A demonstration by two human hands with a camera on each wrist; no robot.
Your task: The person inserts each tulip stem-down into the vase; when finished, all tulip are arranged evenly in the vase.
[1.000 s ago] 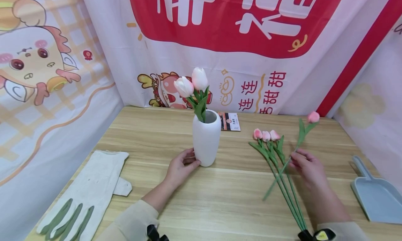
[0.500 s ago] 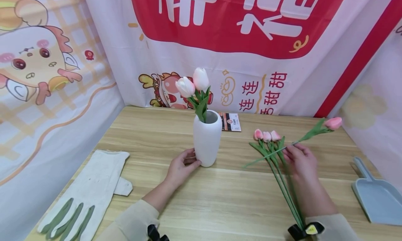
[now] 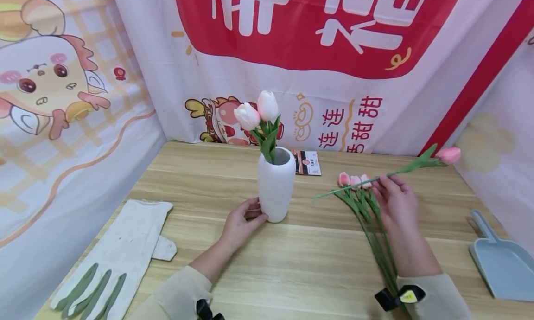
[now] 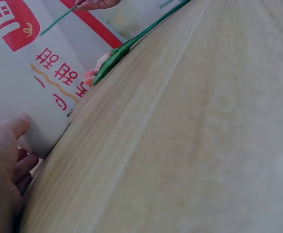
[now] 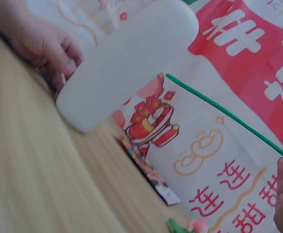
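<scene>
A white vase (image 3: 275,190) stands upright on the wooden table, with two white-pink tulips (image 3: 268,105) in its mouth. My left hand (image 3: 239,225) holds the vase low on its left side, thumb in front and fingers behind. Over to the right, my right hand (image 3: 396,204) pinches the stem of a single pink tulip (image 3: 448,156). That tulip lies nearly level in the air, bloom to the right and bare stem end toward the vase. Under it lie several pink tulips (image 3: 344,179) on the table. In the right wrist view the held stem (image 5: 219,109) ends near the vase.
White gloves with green stripes (image 3: 121,246) lie at the table's left. A grey-blue dustpan (image 3: 502,264) sits at the right edge. Behind the vase is a small printed card (image 3: 308,163). A printed cloth (image 3: 233,69) hangs along the back.
My right hand has lifted and moved slightly left and away from me, turning the tulip from steep to nearly level, its stem end now nearer the vase. The left hand stays on the vase.
</scene>
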